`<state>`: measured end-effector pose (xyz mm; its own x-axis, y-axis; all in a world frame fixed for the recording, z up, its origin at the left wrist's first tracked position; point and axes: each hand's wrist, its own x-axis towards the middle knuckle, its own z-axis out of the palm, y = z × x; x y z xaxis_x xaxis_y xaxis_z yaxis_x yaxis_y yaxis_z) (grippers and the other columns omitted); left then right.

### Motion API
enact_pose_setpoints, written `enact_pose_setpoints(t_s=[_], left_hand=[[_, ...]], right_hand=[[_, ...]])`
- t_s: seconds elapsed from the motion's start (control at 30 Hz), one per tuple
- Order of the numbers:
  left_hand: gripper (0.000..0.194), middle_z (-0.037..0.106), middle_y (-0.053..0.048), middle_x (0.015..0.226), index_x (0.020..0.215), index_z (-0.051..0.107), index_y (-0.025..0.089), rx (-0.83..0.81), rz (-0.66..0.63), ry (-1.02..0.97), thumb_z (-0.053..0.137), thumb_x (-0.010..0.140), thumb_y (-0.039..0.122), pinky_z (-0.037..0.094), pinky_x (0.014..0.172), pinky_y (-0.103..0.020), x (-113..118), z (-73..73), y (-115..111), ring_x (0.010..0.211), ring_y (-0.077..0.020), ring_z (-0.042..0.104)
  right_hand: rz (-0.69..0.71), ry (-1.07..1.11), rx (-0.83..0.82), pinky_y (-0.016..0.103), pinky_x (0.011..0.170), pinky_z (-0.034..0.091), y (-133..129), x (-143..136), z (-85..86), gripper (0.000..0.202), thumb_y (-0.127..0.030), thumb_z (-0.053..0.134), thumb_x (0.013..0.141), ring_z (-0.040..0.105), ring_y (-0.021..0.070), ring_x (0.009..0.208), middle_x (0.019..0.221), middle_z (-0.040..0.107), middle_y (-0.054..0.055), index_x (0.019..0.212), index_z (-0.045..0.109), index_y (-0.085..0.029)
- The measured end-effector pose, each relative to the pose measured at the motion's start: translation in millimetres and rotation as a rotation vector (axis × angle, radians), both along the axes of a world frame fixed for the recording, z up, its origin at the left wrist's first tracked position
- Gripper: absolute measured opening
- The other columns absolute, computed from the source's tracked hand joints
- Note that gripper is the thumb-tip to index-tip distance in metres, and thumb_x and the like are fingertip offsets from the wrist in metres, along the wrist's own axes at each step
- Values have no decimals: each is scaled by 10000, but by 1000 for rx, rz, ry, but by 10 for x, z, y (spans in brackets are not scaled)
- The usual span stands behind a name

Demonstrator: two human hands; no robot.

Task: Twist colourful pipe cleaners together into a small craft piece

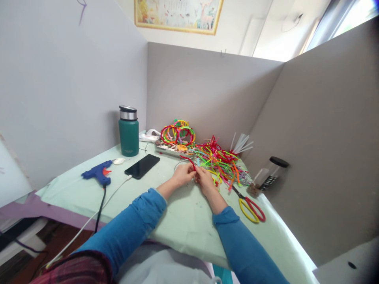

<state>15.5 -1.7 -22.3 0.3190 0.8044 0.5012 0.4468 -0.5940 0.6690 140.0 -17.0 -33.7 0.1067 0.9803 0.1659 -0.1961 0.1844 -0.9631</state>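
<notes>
Both my hands meet over the middle of the table, fingertips together on a thin red fuzzy stem (189, 159). My left hand (184, 174) pinches it from the left, and my right hand (204, 179) closes on it from the right. One end of the stem sticks out up and to the left; the part between my fingers is mostly hidden. Just beyond my right hand lies a heap of multicoloured fuzzy stems (220, 159). Behind my hands a metal tray (173, 152) holds small pieces, with coloured rings (177, 134) at it.
A green bottle (129, 136), a black phone (142, 166) on a white cable and a blue glue gun (99, 172) are on the left. Scissors (251, 208) and a tilted clear container (270, 173) are on the right. Grey partitions (207, 86) surround the table.
</notes>
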Motion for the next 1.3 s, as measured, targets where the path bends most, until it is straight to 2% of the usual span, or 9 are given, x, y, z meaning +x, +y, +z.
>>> enact_pose_setpoints(t_s=[1.3], left_hand=[[107,611,13,620,723,595,155,32,22,26,522,724,233,371,543,-202,6,1,-11,564,-103,524]], right_hand=[[1,-20,1,220,383,257,33,8,-30,371,-508,690,621,362,71,373,410,439,-60,575,522,-180]])
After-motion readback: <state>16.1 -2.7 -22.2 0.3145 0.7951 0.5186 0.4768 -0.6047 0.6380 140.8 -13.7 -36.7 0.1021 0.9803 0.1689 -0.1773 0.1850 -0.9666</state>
